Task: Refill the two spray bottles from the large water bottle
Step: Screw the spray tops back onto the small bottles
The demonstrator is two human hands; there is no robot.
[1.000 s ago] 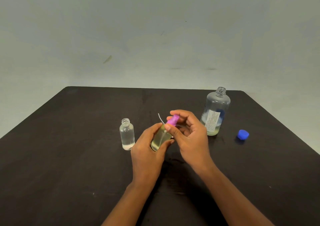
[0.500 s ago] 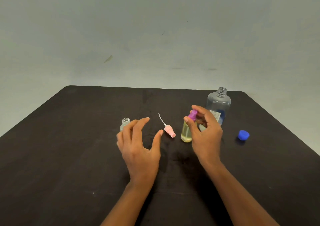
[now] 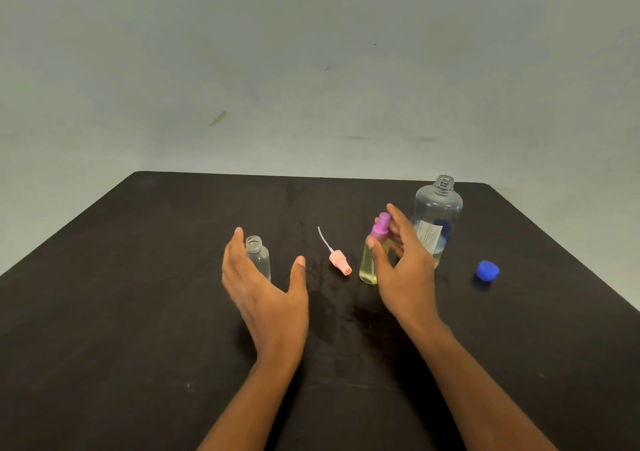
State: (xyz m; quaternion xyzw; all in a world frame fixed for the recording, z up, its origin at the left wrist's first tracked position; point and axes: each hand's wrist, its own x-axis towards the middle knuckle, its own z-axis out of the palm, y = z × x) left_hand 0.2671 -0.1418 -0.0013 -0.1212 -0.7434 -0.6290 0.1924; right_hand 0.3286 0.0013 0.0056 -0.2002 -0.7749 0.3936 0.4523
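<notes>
Our left hand (image 3: 266,291), fingers (image 3: 237,249) wide and empty, was just beside the open clear spray bottle (image 3: 259,260); gripping its body low would steady it for the pink sprayer (image 3: 339,263). Our right hand (image 3: 405,270) curved about the yellow spray bottle (image 3: 367,267), grip unclear. We counted two spray bottles, two sprayers, one large water bottle (image 3: 438,215).

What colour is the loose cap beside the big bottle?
The cap is blue, clearest in head view.

You have a dark brown, matte tabletop (image 3: 138,312) before you, its far corners rounded. Behind it stands a plain, pale grey-green wall (image 3: 311,52), with a few dark scuff marks (image 3: 218,118).
</notes>
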